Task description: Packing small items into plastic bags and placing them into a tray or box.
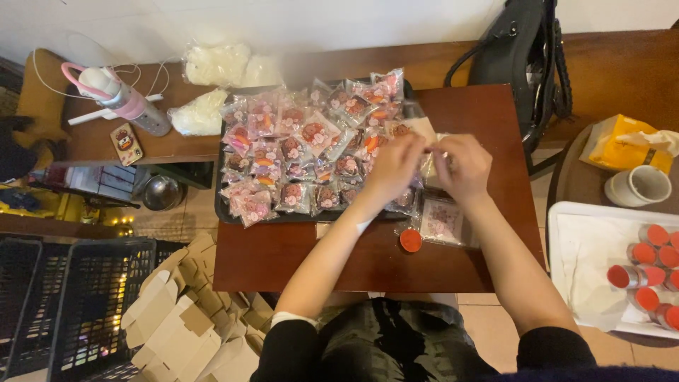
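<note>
Both my hands meet over the right end of a black tray [225, 212] on a small dark wooden table [297, 258]. My left hand [395, 166] and my right hand [461, 166] together pinch a small clear plastic packet [428, 145] between their fingertips. The tray is heaped with several pink-patterned clear packets holding round pastries [304, 145]. A stack of flat patterned bags [442, 221] lies by my right wrist. A small round orange-red item [410, 240] rests on the table beneath my left forearm.
A pink and grey bottle [124, 102], white bags [219, 67] and a small card sit on the bench at the back. Folded cardboard boxes [187, 318] and a black crate [71, 297] lie at left. A white tray with red-capped jars [647, 272], a cup [640, 185] and yellow tissue pack [626, 141] stand right.
</note>
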